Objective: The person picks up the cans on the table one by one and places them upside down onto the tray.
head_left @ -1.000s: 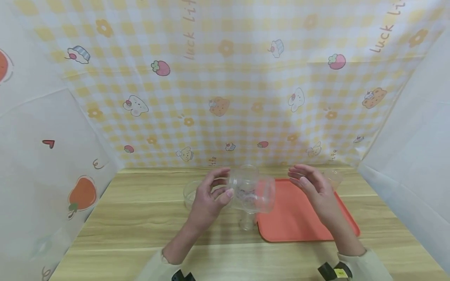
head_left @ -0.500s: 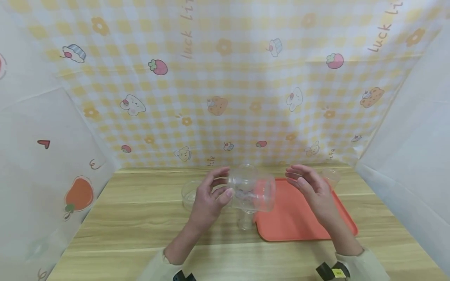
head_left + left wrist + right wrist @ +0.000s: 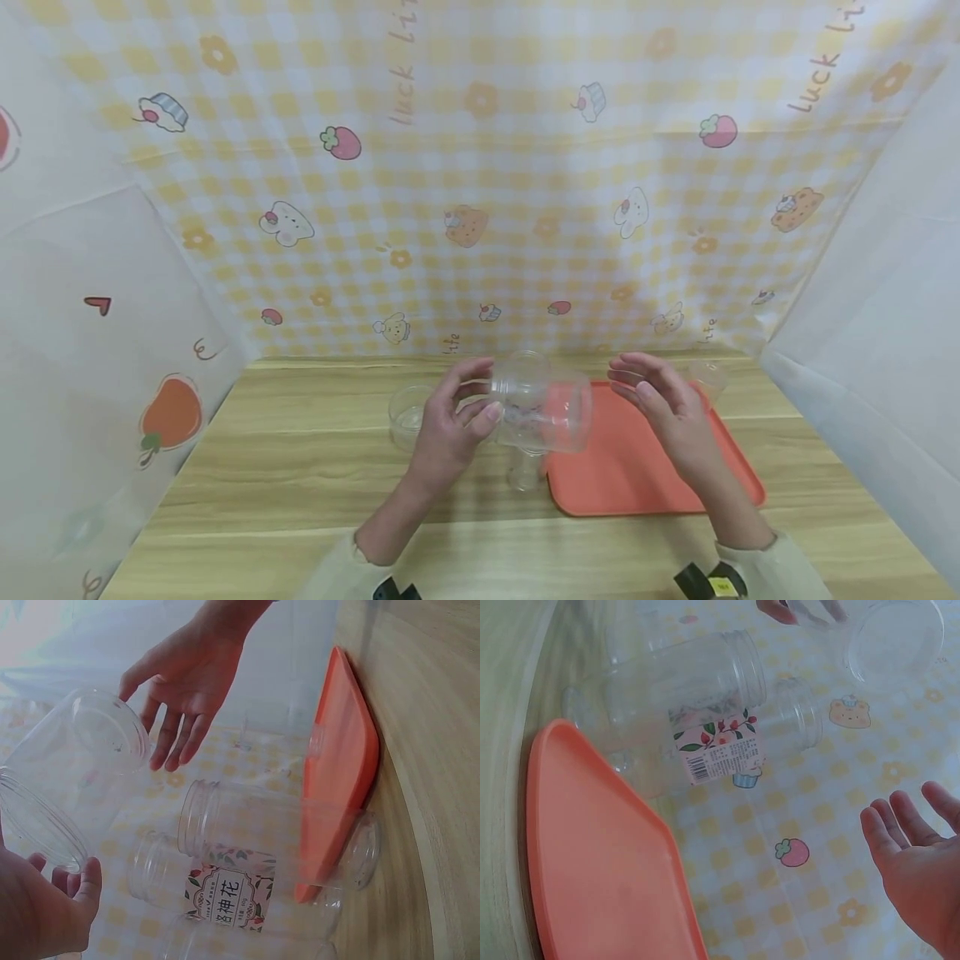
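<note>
My left hand point(image 3: 446, 421) grips a clear plastic jar point(image 3: 551, 417) at its threaded mouth. The jar lies sideways in the air, its base toward my right hand point(image 3: 678, 412). That right hand hovers over the tray with fingers loosely bent and nothing in them, apart from the jar's base. Below the held jar, a clear jar point(image 3: 292, 832) stands upright on the table. Behind it is one with a pink floral label point(image 3: 229, 896). The right wrist view shows these standing jars point(image 3: 682, 686) too, with the right palm facing them.
An orange-red tray point(image 3: 626, 475) lies on the wooden table point(image 3: 300, 500), right of the middle. A clear jar point(image 3: 401, 421) stands left of the left hand. Another clear container point(image 3: 708, 379) is at the tray's back right corner. A checked cloth point(image 3: 480, 167) hangs behind.
Both hands keep nearly the same pose. The held jar has shifted very slightly to the right with my left hand; the view sways a little.
</note>
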`<state>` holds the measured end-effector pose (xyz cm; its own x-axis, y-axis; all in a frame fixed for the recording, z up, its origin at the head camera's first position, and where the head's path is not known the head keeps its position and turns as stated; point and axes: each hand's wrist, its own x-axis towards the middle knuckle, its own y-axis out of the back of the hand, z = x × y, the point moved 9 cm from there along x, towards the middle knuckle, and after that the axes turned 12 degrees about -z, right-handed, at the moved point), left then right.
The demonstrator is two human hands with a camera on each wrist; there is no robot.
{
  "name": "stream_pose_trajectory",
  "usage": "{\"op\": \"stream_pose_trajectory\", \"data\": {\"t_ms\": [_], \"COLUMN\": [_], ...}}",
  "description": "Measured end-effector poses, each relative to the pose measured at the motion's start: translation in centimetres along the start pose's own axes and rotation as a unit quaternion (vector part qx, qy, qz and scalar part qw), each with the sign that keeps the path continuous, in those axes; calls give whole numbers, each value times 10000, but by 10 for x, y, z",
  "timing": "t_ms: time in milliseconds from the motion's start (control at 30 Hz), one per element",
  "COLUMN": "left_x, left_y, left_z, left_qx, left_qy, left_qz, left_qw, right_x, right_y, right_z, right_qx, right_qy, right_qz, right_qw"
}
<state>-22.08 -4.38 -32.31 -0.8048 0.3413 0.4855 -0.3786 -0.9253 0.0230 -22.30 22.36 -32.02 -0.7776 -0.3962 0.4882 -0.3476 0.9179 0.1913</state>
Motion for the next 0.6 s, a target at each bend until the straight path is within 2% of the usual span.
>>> {"op": "stream_pose_trajectory", "data": {"t_ms": [600], "left_x": [0], "left_y": [0], "left_z": [-5], "left_qx": [0], "left_qy": [-24], "left_qz": [-1], "left_qw": [10000], "right_x": [1], "right_y": [1], "right_z": [1], "right_qx": [80], "right_qy": [10], "right_qz": [-74], "right_qw": [9999]}}
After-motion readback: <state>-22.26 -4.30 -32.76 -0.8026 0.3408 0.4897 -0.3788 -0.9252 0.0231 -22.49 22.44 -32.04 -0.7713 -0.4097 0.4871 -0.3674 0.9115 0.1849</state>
